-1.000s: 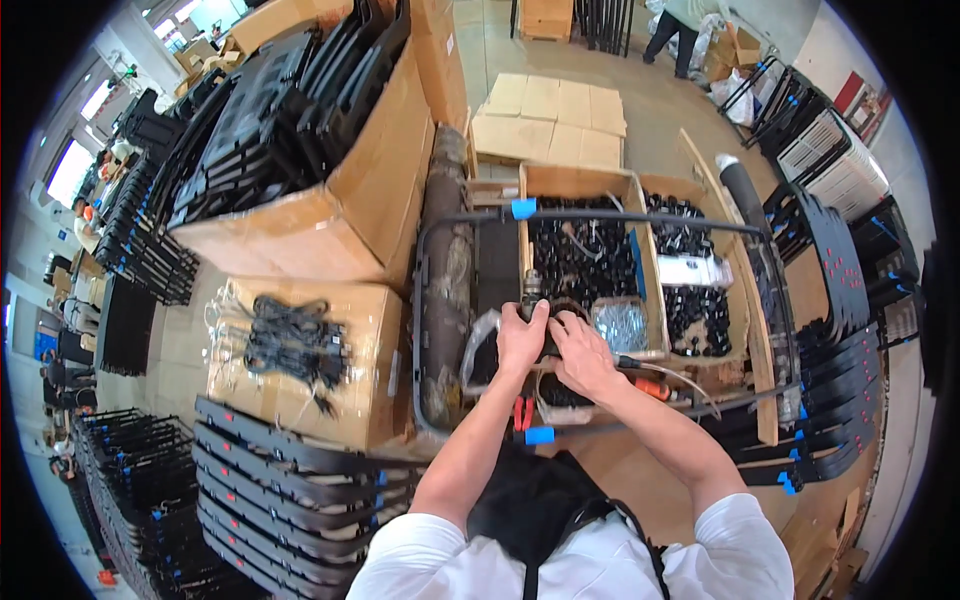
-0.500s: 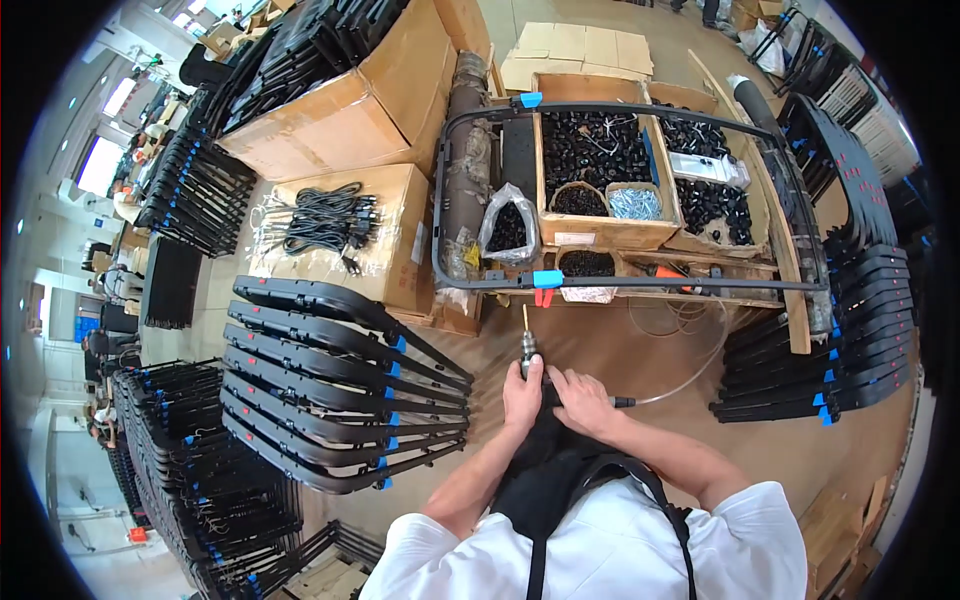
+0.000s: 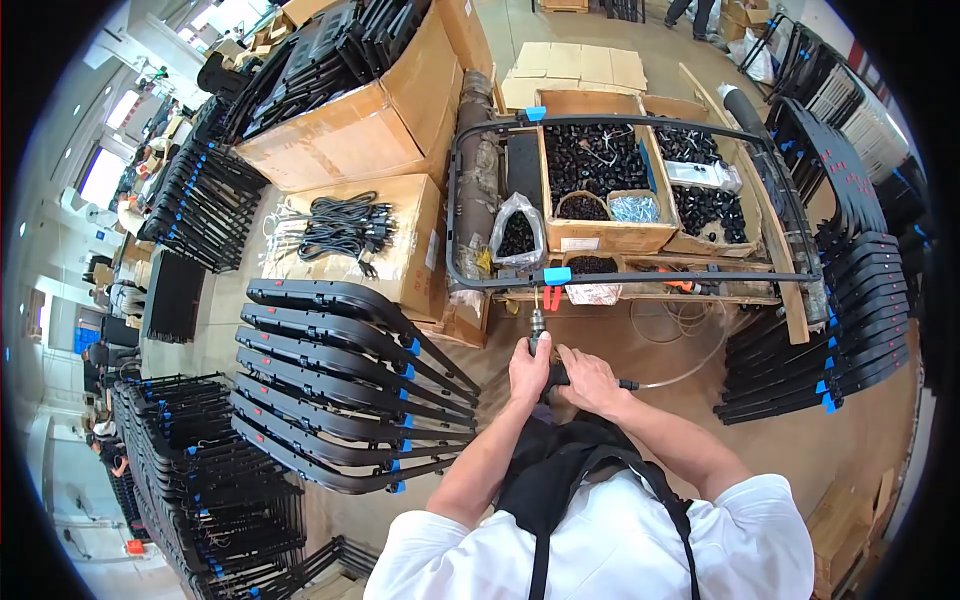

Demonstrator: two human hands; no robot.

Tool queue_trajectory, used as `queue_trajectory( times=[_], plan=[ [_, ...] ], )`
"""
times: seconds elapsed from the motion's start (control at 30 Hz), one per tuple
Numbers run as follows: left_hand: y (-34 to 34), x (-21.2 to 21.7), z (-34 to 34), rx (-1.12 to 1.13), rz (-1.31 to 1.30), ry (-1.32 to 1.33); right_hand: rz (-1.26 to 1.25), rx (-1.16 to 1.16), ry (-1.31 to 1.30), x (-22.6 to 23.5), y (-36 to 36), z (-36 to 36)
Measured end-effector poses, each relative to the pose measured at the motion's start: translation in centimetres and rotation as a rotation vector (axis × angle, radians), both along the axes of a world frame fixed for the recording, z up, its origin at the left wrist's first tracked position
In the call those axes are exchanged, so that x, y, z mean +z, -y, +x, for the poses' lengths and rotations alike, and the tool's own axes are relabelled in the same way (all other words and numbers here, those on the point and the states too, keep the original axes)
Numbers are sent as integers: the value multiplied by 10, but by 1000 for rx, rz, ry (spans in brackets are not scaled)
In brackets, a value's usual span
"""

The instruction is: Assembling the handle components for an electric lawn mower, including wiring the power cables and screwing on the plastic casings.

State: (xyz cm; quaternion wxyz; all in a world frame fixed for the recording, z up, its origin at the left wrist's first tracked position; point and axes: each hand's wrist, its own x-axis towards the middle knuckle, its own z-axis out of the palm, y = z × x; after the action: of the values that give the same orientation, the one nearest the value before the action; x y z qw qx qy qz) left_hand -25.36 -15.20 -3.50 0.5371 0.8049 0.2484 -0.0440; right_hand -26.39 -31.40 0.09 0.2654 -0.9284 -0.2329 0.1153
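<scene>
Fingers (image 3: 541, 347) of left hand (image 3: 528, 374) and right hand (image 3: 590, 380) gripping drill (image 3: 537, 322), handle hidden, bit (image 3: 536, 301) indistinct, brown floor (image 3: 690, 405), stacked black frames (image 3: 310, 291) alongside.

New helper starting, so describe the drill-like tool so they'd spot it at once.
Start at the lone black frame near the centre. On its near side, the left hand and right hand clasp the drill-like tool. Its silvery chuck and the pale hose at its right set it apart from the orange item beyond.

Bright light, washed-out windows (image 3: 103, 180) at left, strong fisheye bending
</scene>
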Motion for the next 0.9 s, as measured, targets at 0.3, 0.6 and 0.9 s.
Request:
queue_trajectory(
  times=[0.3,0.6,0.9],
  plan=[
    [-6,5,12,-57,55,-74,7,-6,-42,-1,-6,5],
    [-4,10,21,-85,99,-98,-60,2,-46,7,-7,16],
    [-4,1,30,-91,141,-99,-68,-27,-72,4,-12,21]
  ],
)
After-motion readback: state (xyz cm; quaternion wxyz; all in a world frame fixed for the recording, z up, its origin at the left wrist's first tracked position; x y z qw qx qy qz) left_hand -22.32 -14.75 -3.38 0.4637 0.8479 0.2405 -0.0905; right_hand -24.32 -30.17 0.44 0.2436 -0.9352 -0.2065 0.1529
